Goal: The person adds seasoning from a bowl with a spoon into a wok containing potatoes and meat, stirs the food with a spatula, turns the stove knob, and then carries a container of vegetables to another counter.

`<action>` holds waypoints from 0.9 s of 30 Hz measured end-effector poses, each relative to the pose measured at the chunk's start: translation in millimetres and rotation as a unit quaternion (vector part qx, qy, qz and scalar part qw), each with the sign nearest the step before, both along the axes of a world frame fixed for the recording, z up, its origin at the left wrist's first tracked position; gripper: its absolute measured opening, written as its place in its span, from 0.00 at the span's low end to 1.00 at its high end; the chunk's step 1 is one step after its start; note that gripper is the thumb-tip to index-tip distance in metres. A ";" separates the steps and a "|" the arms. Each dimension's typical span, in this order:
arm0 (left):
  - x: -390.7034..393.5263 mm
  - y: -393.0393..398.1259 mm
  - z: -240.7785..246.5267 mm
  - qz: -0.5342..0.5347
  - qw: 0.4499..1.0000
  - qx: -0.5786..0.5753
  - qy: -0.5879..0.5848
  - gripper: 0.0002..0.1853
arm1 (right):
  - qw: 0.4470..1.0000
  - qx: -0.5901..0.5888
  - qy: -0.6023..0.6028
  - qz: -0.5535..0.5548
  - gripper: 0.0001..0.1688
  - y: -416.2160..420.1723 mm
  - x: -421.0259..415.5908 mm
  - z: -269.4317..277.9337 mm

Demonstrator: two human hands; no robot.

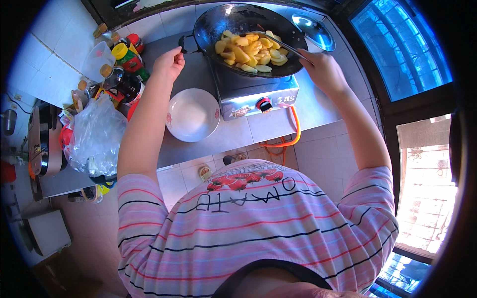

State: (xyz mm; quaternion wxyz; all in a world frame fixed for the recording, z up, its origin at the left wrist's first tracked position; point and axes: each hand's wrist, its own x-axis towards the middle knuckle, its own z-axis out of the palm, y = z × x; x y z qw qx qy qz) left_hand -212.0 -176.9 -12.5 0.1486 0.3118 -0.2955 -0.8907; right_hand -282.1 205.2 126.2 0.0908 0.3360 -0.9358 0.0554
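A dark wok [257,16] sits on a portable gas stove [257,98], holding sliced yellow pieces that look like potato [246,52]. My left hand [171,63] is at the wok's black side handle [181,43], thumb and fingers closed at its near end. In my right hand [322,72] is the shaft of a metal cooking utensil [287,45], which reaches over the rim into the slices. The slices hide the utensil's head. A white bowl [193,115] with small red floral marks stands on the counter, left of the stove.
A glass lid [313,31] lies behind the wok, at right. Sauce bottles [125,83], a clear plastic container [100,61] and a filled plastic bag [97,134] crowd the left side, beside a rice cooker [44,139]. An orange gas hose [296,128] hangs past the counter's front edge.
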 end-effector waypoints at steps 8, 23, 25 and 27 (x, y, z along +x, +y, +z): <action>-4.2 1.2 2.5 -0.018 1.000 -0.008 -0.002 0.08 | 0.998 -0.047 0.037 0.028 0.15 77.4 63.3 51.4; -11.5 -1.3 0.5 -0.039 0.999 -0.005 0.001 0.06 | 0.995 -0.020 0.098 -0.016 0.16 14.5 16.1 -20.6; -5.1 -4.6 0.0 -0.037 0.999 -0.012 0.001 0.07 | 0.997 -0.067 0.006 -0.027 0.15 34.7 28.3 19.7; -0.5 -0.9 2.4 -0.030 0.999 -0.015 -0.007 0.08 | 0.993 -0.075 -0.083 -0.032 0.15 57.2 47.0 64.6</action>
